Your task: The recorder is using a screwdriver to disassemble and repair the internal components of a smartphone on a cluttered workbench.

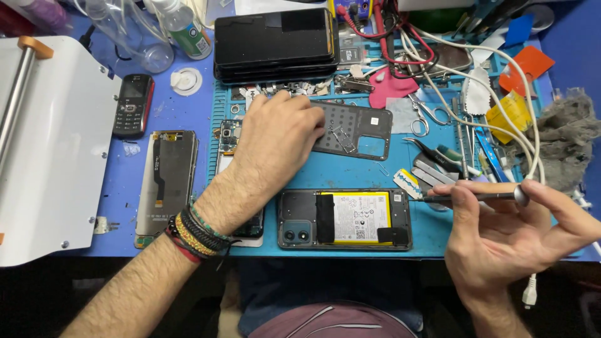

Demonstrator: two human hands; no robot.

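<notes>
An opened smartphone point(344, 219) lies at the mat's near edge, its yellow-labelled battery exposed. My right hand point(507, 238) holds a thin screwdriver point(476, 196) level, tip pointing left toward the phone's right end. My left hand point(275, 134) rests palm down further back, fingertips on a dark plastic inner cover point(357, 131) with small screws lying on it. Bracelets circle my left wrist.
A stack of black phone screens point(275, 40) sits at the back. A loose display panel point(166, 178) and a small keypad phone point(133, 103) lie left, beside a white machine point(50, 150). Tweezers point(432, 153), scissors point(422, 116), a razor blade point(408, 181), white cables and picks crowd the right.
</notes>
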